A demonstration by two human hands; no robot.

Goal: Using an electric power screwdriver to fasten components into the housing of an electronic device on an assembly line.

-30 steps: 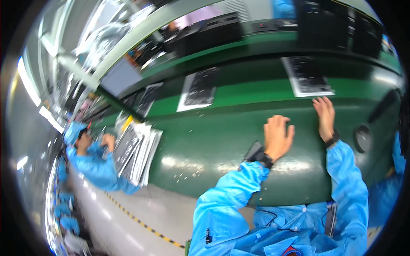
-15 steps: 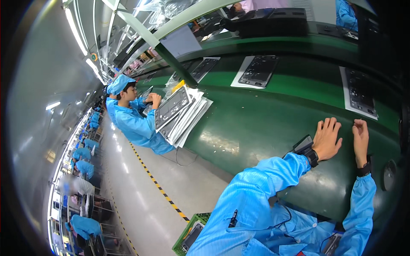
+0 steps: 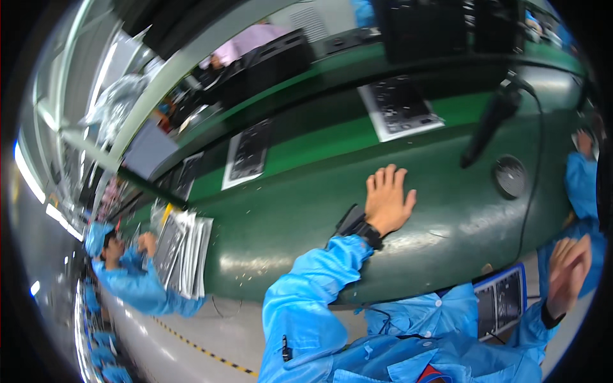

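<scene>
My left hand (image 3: 388, 203) rests on the green tabletop (image 3: 287, 223) with its fingers spread, holding nothing. A dark strap with a small black device is on that wrist. Past the table's near edge on the right, my right hand (image 3: 567, 271) is raised, slightly blurred, its fingers stretched out and nothing visible in it. Nearest to it is a blue-rimmed tray (image 3: 522, 281) with dark flat panels, beside my lap. Beyond my left hand, a dark tablet-like panel (image 3: 399, 105) with small parts lies on a white sheet on the bright green strip.
Another dark panel (image 3: 250, 150) lies farther left on the strip. A black corded tool (image 3: 491, 124) hangs at the right, near a round dark dish (image 3: 509, 177). At far left a co-worker (image 3: 124, 274) sits by stacked panels and sheets (image 3: 191, 255); a blue sleeve (image 3: 582, 182) shows at far right.
The view has swung right, bringing the corded tool and the blue-rimmed tray into sight. My right hand has left the tabletop and moved toward the tray; my left hand stays on the table.
</scene>
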